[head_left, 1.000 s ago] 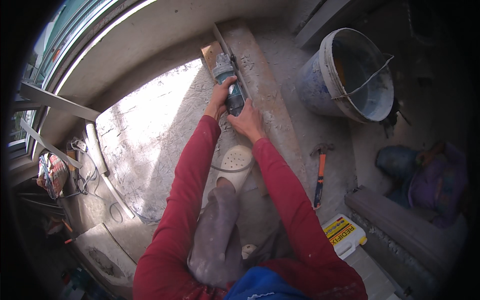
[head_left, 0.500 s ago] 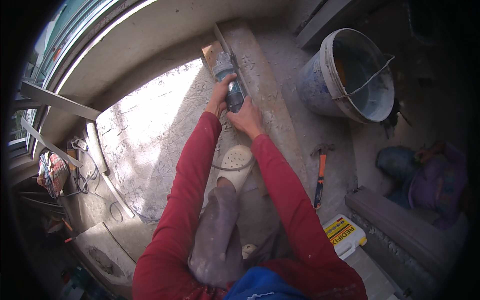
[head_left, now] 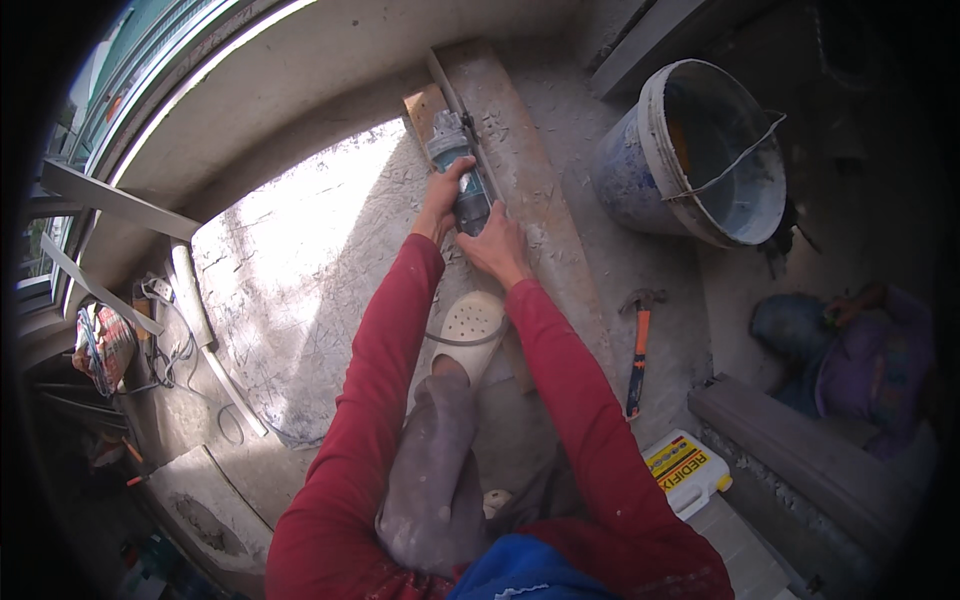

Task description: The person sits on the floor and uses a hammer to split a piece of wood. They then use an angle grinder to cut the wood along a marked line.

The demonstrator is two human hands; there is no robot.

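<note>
- Head view, the risk: both hands hold a grinder (head_left: 458, 170) on a long plank (head_left: 525, 190) that lies on the dusty floor (head_left: 300, 290). I judge that the tool could jump or bite if it tilts against the plank edge, because the arms are stretched far forward and give little control.
- Head view, the foot: a foot in a pale clog (head_left: 470, 328) stands on the near part of the plank, just behind the hands. If the grinder slips back along the wood, it would come toward this foot, and the clog is soft and has holes.
- Head view, the plank: it seems to be kept in place only by the foot. If the foot lifts, the plank may turn or slide under the tool.
- Head view, the cable: I cannot tell where the cable of the grinder runs, so I cannot say if it is in the way.
- Head view, the hands: the left hand (head_left: 440, 200) is closed around the left side of the grinder body. The right hand (head_left: 497, 245) grips its rear end, nearer to the person. The head of the tool points away, beyond both hands.
- Head view, around: a grey bucket (head_left: 700, 150) stands to the right, well apart from the plank. A hammer (head_left: 637, 345) with an orange handle lies on the floor between the plank and a yellow box (head_left: 687, 468).
</note>
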